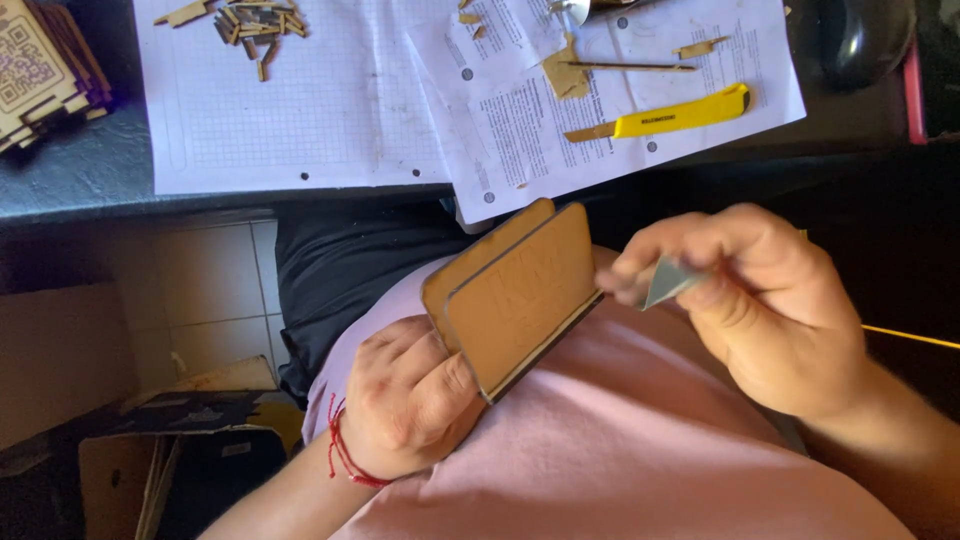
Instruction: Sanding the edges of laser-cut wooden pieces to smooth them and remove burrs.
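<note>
Plywood panels [515, 295], two thin ones stacked with rounded corners, sit clamped in the left hand [410, 400], fingers curled shut round their lower edge, right over the lap in a pink shirt. The right hand [765, 305] is just beside the panels' far edge, fingers pinched tight on a small folded grey piece [668, 283], maybe sandpaper, can't say for sure. A red string bracelet [342, 455] is on the left wrist.

Beyond both hands is the dark surface [80, 170], pretty cluttered. Grid paper [330, 110] lies past the left hand with a little pile of wood offcuts [255, 28] on its far end. Overlapping it, past the right hand, is a printed sheet [520, 130] with a yellow utility knife [670, 118], a thin wooden stick [625, 67] and a few scrap bits on top. Far off to the left of the left hand, a laser-cut wooden box [40, 75] sits at the surface's corner.

Under the surface edge you can see a pale tiled wall [210, 290], and down by the left arm there's cardboard [150, 440], a couple of flattened boxes on the floor. Strong sunlight across the papers and the hands.
</note>
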